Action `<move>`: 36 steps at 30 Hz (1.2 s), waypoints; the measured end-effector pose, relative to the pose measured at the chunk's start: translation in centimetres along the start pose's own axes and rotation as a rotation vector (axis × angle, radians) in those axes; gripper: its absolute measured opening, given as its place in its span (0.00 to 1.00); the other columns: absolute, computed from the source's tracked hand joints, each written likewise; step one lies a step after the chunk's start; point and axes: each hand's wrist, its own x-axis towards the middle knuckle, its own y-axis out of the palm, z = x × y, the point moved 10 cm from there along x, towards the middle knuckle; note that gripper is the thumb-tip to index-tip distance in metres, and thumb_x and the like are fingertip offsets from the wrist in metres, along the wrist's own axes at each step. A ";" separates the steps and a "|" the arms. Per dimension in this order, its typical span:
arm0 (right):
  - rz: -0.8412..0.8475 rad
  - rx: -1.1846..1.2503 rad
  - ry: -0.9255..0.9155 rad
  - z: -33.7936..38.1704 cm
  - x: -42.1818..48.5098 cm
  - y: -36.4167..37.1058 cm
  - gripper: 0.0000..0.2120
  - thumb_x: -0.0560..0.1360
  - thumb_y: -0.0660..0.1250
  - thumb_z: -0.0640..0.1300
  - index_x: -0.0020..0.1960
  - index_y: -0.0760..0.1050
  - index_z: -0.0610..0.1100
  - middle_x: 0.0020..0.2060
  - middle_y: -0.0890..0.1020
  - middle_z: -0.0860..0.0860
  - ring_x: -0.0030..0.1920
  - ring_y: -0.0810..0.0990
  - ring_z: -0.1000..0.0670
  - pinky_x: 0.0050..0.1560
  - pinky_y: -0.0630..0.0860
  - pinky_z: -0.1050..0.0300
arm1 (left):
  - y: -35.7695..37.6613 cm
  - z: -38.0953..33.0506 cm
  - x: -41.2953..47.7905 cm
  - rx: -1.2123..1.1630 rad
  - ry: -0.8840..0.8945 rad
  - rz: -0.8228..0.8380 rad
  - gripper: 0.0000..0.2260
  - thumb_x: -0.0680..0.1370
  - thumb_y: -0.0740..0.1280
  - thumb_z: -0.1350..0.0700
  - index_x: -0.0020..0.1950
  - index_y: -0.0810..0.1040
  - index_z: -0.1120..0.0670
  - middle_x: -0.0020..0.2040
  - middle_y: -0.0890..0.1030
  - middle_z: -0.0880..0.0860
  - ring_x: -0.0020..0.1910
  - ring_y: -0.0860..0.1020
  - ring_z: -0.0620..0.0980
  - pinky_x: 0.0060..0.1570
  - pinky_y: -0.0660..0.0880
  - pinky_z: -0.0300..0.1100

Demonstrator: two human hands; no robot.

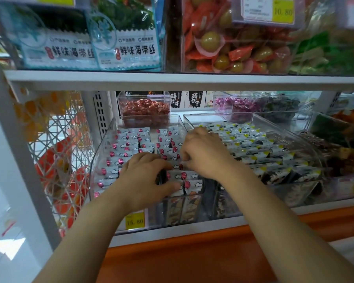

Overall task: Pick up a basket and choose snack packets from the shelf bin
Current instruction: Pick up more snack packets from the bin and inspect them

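Note:
A clear plastic shelf bin (pixel 102 152) on the lower shelf holds several small white snack packets (pixel 129 139) with pink dots and cloud prints. Both hands are inside its front half. My left hand (pixel 145 178) grips a bunch of these packets near the front wall, thumb under and fingers curled over them. My right hand (pixel 204 154) is just to the right, its fingertips pinching packets at the middle of the bin. No basket is in view.
A second clear bin (pixel 307 144) of white-and-black packets with yellow marks sits to the right. A small box of red sweets (pixel 144 111) stands behind. The upper shelf (pixel 172 78) overhangs close above. A yellow price tag (pixel 135 221) hangs in front; a wire rack (pixel 55 160) is left.

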 end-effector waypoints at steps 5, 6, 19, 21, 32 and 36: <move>-0.237 0.301 0.078 -1.4 -0.7 -3.0 0.03 0.78 0.61 0.42 0.47 0.73 0.45 0.47 0.77 0.50 0.52 0.71 0.49 0.50 0.68 0.54 | -1.5 0.2 -0.1 -0.083 0.022 -0.109 0.21 0.74 0.62 0.39 0.63 0.73 0.47 0.64 0.71 0.46 0.66 0.63 0.49 0.66 0.62 0.45; -0.317 0.348 0.102 -1.7 -1.1 -4.0 0.03 0.78 0.60 0.41 0.47 0.72 0.44 0.45 0.76 0.50 0.49 0.72 0.49 0.47 0.70 0.54 | -2.0 0.1 -0.1 -0.112 0.030 -0.140 0.19 0.75 0.63 0.41 0.62 0.75 0.48 0.62 0.73 0.47 0.64 0.66 0.49 0.65 0.64 0.45; -0.559 1.620 0.520 -5.6 -7.3 -2.0 0.05 0.79 0.60 0.37 0.45 0.72 0.38 0.39 0.79 0.44 0.30 0.81 0.53 0.32 0.80 0.59 | -4.0 0.5 -2.0 -0.830 -0.117 -0.277 0.06 0.78 0.62 0.54 0.48 0.79 0.52 0.38 0.82 0.49 0.34 0.79 0.39 0.30 0.74 0.28; -0.447 1.913 0.517 -4.8 -7.1 -0.8 0.04 0.75 0.64 0.37 0.44 0.76 0.36 0.37 0.82 0.44 0.32 0.82 0.52 0.33 0.80 0.61 | -3.7 1.4 -2.2 -1.056 -0.168 -0.284 0.08 0.78 0.62 0.55 0.44 0.79 0.56 0.36 0.82 0.49 0.35 0.80 0.42 0.33 0.76 0.31; -0.200 2.294 0.542 -3.3 -7.1 1.3 0.05 0.64 0.67 0.34 0.40 0.79 0.35 0.32 0.83 0.43 0.33 0.83 0.50 0.30 0.79 0.63 | -2.2 3.1 -2.3 -1.729 -0.328 -0.340 0.11 0.76 0.64 0.62 0.34 0.79 0.56 0.28 0.78 0.50 0.28 0.79 0.43 0.30 0.76 0.32; -0.219 2.320 0.505 -3.2 -6.8 1.3 0.07 0.63 0.65 0.29 0.40 0.76 0.35 0.33 0.83 0.42 0.34 0.84 0.48 0.32 0.80 0.62 | -1.8 3.2 -2.3 -1.788 -0.356 -0.347 0.13 0.76 0.63 0.64 0.32 0.80 0.56 0.26 0.77 0.50 0.26 0.77 0.42 0.28 0.75 0.31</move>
